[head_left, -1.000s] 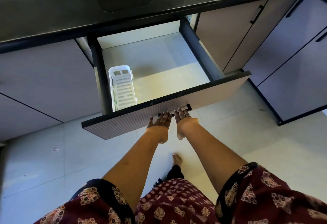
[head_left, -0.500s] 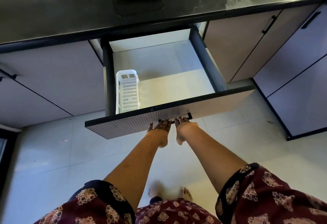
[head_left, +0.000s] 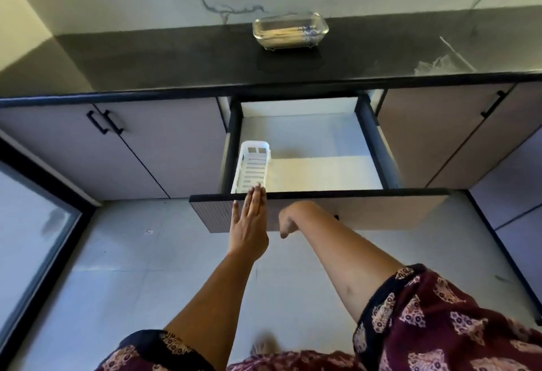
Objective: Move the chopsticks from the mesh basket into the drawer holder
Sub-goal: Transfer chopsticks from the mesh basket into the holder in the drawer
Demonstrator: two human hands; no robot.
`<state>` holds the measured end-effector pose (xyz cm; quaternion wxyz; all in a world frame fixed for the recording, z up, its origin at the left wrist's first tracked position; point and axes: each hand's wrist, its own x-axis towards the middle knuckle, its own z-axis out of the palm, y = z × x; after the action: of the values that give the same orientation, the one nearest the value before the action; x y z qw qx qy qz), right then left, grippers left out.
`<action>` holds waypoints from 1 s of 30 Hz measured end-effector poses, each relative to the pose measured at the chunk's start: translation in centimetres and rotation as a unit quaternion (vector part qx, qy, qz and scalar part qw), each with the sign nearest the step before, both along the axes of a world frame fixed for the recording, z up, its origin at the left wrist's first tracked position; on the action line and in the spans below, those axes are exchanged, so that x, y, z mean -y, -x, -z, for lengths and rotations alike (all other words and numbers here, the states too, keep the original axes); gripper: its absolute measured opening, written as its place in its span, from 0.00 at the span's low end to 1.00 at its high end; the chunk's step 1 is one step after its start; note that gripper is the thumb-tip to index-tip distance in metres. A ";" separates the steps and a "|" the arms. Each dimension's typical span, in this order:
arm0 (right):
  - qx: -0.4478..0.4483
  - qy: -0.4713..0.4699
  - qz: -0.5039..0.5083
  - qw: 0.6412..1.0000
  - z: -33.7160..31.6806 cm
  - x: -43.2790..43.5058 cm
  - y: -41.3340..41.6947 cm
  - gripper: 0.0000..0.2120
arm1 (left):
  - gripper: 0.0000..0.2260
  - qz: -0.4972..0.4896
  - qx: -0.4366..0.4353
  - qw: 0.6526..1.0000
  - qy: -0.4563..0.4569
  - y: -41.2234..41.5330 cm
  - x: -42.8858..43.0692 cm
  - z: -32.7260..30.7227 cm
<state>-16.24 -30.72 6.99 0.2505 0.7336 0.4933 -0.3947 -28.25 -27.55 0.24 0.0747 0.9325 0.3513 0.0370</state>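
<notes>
Hovering above drawer front [head_left: 366, 209], left hand [head_left: 249, 224] overlaps white holder [head_left: 252, 165].

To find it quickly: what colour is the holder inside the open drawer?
The holder is white, seen best in the head view.

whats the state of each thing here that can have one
drawer, pulled open
white holder, empty, at the drawer's left side
mesh basket, on the counter, holding chopsticks
cabinet doors, closed
left hand, open, fingers straight over the drawer front
right hand, loosely curled, holding nothing
</notes>
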 end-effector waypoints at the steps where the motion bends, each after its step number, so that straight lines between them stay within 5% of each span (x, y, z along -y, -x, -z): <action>1: -0.005 -0.007 -0.001 1.000 -0.8 -0.3 0.0 0.23 | 0.39 -0.019 0.008 1.000 0.000 0.2 -0.5 -0.8; 9: -0.003 -0.191 -0.002 0.981 -4.9 -5.1 2.9 0.17 | 0.33 -0.067 0.023 0.997 -0.026 2.2 -4.6 -5.5; 19: 0.079 -0.311 0.046 0.946 -4.5 -14.4 6.6 0.38 | 0.29 -0.086 0.017 0.994 -0.059 6.5 -16.1 -8.6; 30: 0.148 -0.409 0.055 0.899 -3.7 -31.1 14.4 0.39 | 0.30 -0.057 -0.023 0.992 -0.106 13.6 -34.9 -10.6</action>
<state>-30.60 0.37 10.66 -0.0234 0.8471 0.5277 -0.0585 -41.86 7.38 10.86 -0.0348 0.9140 0.4001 0.0571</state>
